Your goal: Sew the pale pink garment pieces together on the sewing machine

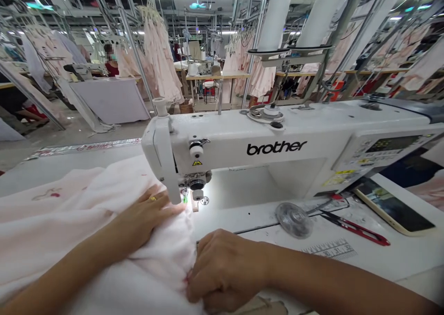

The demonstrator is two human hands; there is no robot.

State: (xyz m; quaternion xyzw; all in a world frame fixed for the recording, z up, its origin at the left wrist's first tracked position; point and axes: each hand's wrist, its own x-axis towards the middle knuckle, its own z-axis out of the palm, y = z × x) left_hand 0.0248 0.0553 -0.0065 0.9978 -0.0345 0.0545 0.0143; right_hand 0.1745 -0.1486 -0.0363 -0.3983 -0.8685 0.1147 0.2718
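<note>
A soft pale pink fabric (86,227) lies bunched on the sewing table and runs under the presser foot (196,195) of a white Brother sewing machine (274,148). My left hand (149,215), wearing a gold ring, rests flat on the cloth with its fingertips just beside the foot. My right hand (224,271) sits nearer me, its curled fingers gathering the fabric's edge. A small red mark shows by those fingers. The needle is mostly hidden behind the machine's head.
Red-handled thread snips (354,228), a clear round disc (294,220) and a phone (393,207) lie right of the machine. Two white thread cones (274,21) stand above it. Pink garments (159,58) hang behind, and a seated person (110,65) works at the far left.
</note>
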